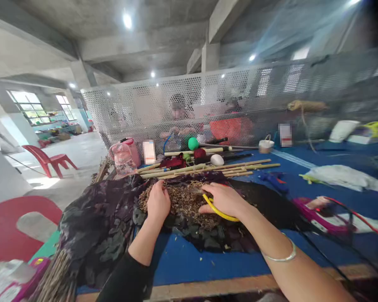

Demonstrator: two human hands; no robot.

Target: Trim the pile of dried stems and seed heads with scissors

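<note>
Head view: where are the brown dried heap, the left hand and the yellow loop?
Brown dried heap [183, 202]: head view, its middle.
Left hand [158, 202]: head view, back of the hand.
Yellow loop [221, 214]: head view, its lower curve.

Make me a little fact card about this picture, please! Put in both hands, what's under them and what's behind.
Left hand: on the brown bits; can't tell if it grips any
Right hand: holds a yellow handle
Under the bits: dark cloth
Under the cloth: blue table
Behind: sticks, green ball, pink bag
Farther back: screen full of holes
</note>
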